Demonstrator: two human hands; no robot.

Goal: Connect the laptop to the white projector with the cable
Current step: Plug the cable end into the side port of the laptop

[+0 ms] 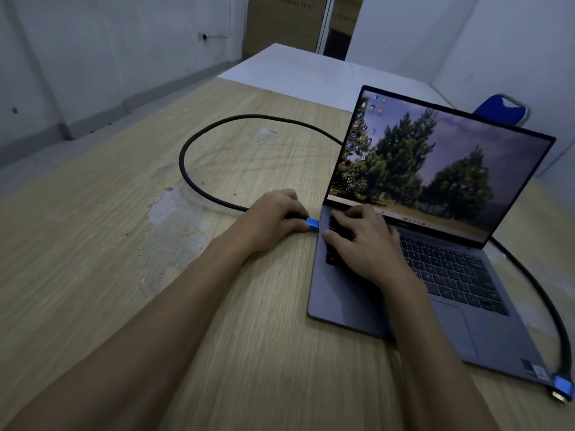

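An open grey laptop (460, 325) with a lit screen stands on the wooden table at the right. A black braided cable (186, 144) loops across the table and passes behind the screen. My left hand (273, 219) grips the cable's blue plug (313, 224), whose tip sits right at the laptop's left edge. My right hand (364, 244) lies flat on the left of the keyboard, fingers spread. The cable's other blue plug (562, 387) lies loose on the table by the laptop's front right corner. No white projector is in view.
The wooden table (124, 244) has worn, peeled patches left of my forearm. A white table (311, 70) adjoins its far end. A blue chair back (504, 110) shows behind the laptop. Walls close in on the left and right.
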